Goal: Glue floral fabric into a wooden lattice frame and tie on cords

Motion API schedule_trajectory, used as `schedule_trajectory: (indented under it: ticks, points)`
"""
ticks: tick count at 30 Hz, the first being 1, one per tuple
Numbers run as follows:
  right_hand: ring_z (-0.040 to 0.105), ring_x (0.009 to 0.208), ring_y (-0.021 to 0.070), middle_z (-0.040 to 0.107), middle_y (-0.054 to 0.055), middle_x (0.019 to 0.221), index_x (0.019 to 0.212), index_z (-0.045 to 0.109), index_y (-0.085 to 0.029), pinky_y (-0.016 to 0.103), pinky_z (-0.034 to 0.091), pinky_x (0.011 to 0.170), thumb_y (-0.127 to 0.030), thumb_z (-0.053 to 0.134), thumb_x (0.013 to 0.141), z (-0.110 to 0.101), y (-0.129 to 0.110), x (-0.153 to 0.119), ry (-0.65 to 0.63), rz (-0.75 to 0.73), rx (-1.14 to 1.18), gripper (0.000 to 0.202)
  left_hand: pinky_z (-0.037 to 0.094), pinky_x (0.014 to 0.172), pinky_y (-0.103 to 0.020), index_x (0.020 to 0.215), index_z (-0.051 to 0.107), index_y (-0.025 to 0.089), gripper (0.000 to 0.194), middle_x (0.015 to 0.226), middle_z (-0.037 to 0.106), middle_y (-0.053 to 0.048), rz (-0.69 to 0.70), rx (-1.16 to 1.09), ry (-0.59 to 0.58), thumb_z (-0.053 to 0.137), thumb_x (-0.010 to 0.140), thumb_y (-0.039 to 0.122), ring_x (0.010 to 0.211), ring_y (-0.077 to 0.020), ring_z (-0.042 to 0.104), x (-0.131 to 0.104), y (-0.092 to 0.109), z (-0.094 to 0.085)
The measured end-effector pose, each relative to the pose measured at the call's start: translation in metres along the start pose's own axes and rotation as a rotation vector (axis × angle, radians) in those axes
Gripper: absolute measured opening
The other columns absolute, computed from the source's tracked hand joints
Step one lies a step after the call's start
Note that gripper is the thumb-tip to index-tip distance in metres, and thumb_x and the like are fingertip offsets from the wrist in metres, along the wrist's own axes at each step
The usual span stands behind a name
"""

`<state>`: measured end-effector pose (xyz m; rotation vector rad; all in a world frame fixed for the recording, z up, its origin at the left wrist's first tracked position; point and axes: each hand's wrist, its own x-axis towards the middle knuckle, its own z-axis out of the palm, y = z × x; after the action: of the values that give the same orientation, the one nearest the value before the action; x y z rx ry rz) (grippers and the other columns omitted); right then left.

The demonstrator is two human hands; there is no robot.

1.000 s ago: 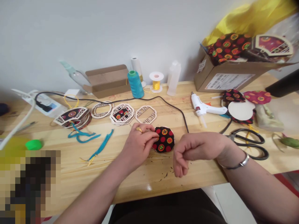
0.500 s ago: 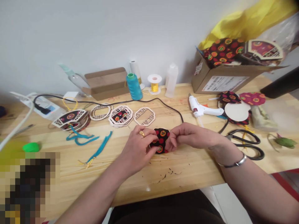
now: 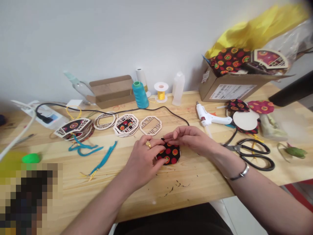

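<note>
A small piece covered in black fabric with red and orange round motifs [image 3: 171, 154] lies on the wooden table between both hands. My left hand [image 3: 146, 156] is closed on its left side, thumb at the lower edge and fingers near the top; a gold ring is on one finger. Along the upper edge, my right hand [image 3: 189, 138] rests its stretched fingertips on the fabric, one finger raised and the fingers loosely apart. A pale rim shows at the piece's right edge. Just behind it sits an octagonal lattice wooden frame [image 3: 151, 126].
Stacked frames [image 3: 126, 125] and fan-shaped pieces [image 3: 73, 127] lie left. A glue gun [image 3: 212, 117], black-handled scissors [image 3: 256, 156] and fabric-covered discs [image 3: 245, 120] are right. Teal thread [image 3: 140, 95], yellow cord [image 3: 161, 93] and a filled cardboard box [image 3: 227, 88] stand behind. A black cable [image 3: 137, 109] crosses the table.
My right hand has moved from the fabric piece's right side to its upper edge, and its fingers have straightened. The left hand keeps its hold. The view has shifted slightly.
</note>
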<state>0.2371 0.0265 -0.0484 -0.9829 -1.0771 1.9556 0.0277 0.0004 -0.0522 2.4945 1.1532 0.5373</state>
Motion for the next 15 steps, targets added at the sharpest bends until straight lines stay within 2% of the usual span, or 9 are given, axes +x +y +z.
schedule_trajectory:
  ticks: [4, 7, 9, 11, 13, 15]
  points:
    - [0.065, 0.098, 0.0183, 0.072, 0.005, 0.093, 0.067, 0.059, -0.016, 0.036, 0.047, 0.094, -0.005, 0.053, 0.063, -0.007, -0.003, 0.001, 0.156, -0.059, -0.040, 0.013, 0.042, 0.091, -0.049, 0.099, 0.067, 0.017, 0.022, 0.114, 0.067, -0.005, -0.016, -0.003, -0.017, 0.066, 0.079, 0.025, 0.106, -0.0281, 0.044, 0.000, 0.001, -0.001]
    - [0.067, 0.092, 0.0186, 0.072, 0.005, 0.085, 0.064, 0.058, -0.016, 0.036, 0.050, 0.090, -0.006, 0.050, 0.061, -0.012, -0.006, 0.000, 0.243, -0.120, -0.024, 0.013, 0.042, 0.092, -0.048, 0.099, 0.067, 0.017, 0.021, 0.113, 0.067, -0.006, -0.019, -0.037, 0.015, 0.065, 0.079, 0.025, 0.105, -0.0276, 0.045, 0.000, 0.002, -0.002]
    - [0.068, 0.086, 0.0186, 0.073, 0.005, 0.083, 0.063, 0.057, -0.016, 0.037, 0.052, 0.086, -0.006, 0.049, 0.060, -0.012, -0.009, -0.002, 0.206, -0.098, -0.020, 0.013, 0.042, 0.092, -0.048, 0.097, 0.066, 0.017, 0.018, 0.109, 0.068, -0.007, -0.019, -0.066, 0.064, 0.063, 0.080, 0.023, 0.104, -0.0264, 0.046, 0.000, 0.002, -0.003]
    - [0.069, 0.084, 0.0192, 0.073, 0.006, 0.083, 0.063, 0.056, -0.015, 0.037, 0.053, 0.083, -0.006, 0.049, 0.060, -0.010, -0.010, -0.004, 0.116, -0.041, -0.040, 0.013, 0.042, 0.094, -0.048, 0.095, 0.066, 0.018, 0.015, 0.106, 0.069, -0.007, -0.019, -0.070, 0.107, 0.062, 0.081, 0.021, 0.102, -0.0254, 0.048, 0.000, 0.001, -0.003]
    - [0.069, 0.086, 0.0196, 0.073, 0.007, 0.083, 0.062, 0.056, -0.015, 0.037, 0.054, 0.082, -0.007, 0.048, 0.060, -0.007, -0.012, -0.005, 0.040, 0.023, -0.084, 0.011, 0.041, 0.094, -0.048, 0.094, 0.066, 0.019, 0.014, 0.105, 0.069, -0.005, -0.022, -0.046, 0.105, 0.061, 0.080, 0.019, 0.102, -0.0257, 0.049, 0.000, -0.001, -0.003]
    - [0.068, 0.088, 0.0195, 0.073, 0.007, 0.082, 0.061, 0.056, -0.015, 0.035, 0.054, 0.082, -0.008, 0.048, 0.061, -0.004, -0.013, -0.006, 0.020, 0.074, -0.135, 0.010, 0.041, 0.092, -0.049, 0.093, 0.066, 0.020, 0.015, 0.106, 0.069, -0.004, -0.034, -0.014, 0.073, 0.062, 0.079, 0.018, 0.104, -0.0270, 0.049, 0.000, -0.002, -0.002]
